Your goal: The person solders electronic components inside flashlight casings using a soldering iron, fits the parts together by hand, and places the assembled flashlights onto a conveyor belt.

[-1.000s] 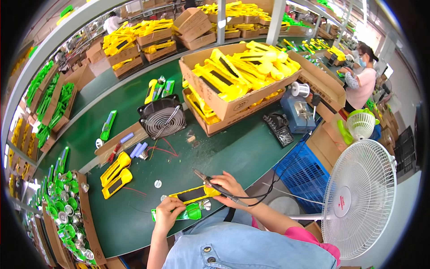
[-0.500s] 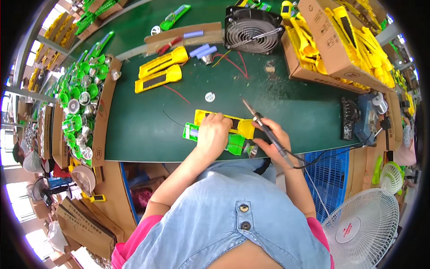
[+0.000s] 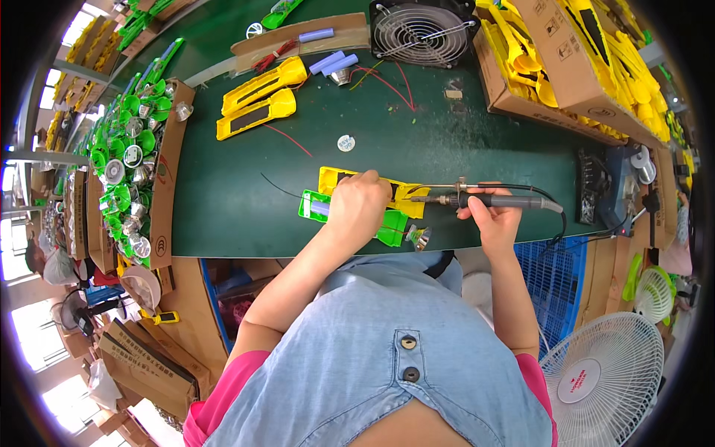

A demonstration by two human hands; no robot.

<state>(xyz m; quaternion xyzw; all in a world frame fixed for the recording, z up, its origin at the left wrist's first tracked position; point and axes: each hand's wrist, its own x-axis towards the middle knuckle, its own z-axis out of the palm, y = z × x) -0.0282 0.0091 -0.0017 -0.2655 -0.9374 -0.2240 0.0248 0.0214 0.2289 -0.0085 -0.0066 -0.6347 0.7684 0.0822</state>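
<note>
In the head view, the left hand (image 3: 359,205) is covering the yellow shell (image 3: 402,191), hiding its fingertips, so I cannot tell its grip. The right hand (image 3: 491,217), apart, is gripping the iron (image 3: 514,201). The shell is lying beyond the green case (image 3: 391,229) on the table (image 3: 246,194). 1 carton (image 3: 167,179) is standing left, 1 black fan (image 3: 424,33) is sitting farther back, and 1 white fan (image 3: 611,380) is filling the lower right.

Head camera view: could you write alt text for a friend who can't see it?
A person's right-hand grip holds a soldering iron, its tip over a yellow plastic casing; the left-hand grip covers part of that and of a green casing. Cardboard boxes of parts flank the green workbench.
</note>
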